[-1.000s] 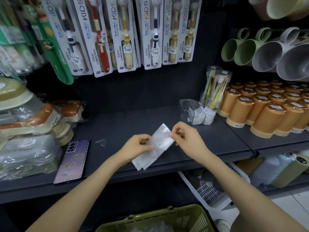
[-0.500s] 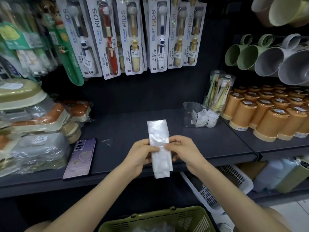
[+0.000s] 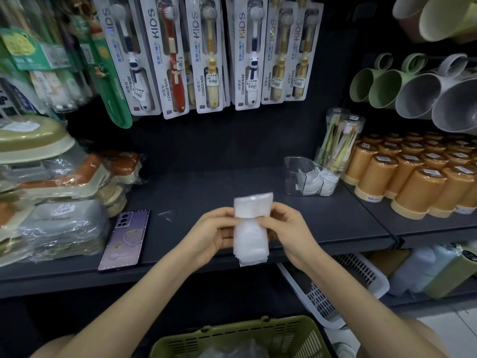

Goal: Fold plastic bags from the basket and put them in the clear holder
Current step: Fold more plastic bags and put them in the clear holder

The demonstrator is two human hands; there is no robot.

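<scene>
Folding is the step in hand: the plastic bag (image 3: 251,228), already flattened into a narrow upright strip, is held in the air over the front edge of the dark shelf (image 3: 206,187). The left hand (image 3: 214,233) pinches its left edge and the right hand (image 3: 286,231) its right edge, thumbs in front and fingers curled behind. The upper end looks doubled over towards the person, though motion blur makes that fold hard to confirm. The next move probably calls for pressing the crease flat and folding again until the packet is small enough for the clear holder (image 3: 307,177). The holder stands well apart at the back right of the shelf and already has white folded bags inside. More crumpled plastic waits in the green basket (image 3: 240,337) below the arms, so the task is far from finished. A purple phone (image 3: 125,239) lies on the shelf to the left. A second ago the strip lay slanted between the hands; half a second ago it stood upright and longer, its top reaching higher than it does now.
</scene>
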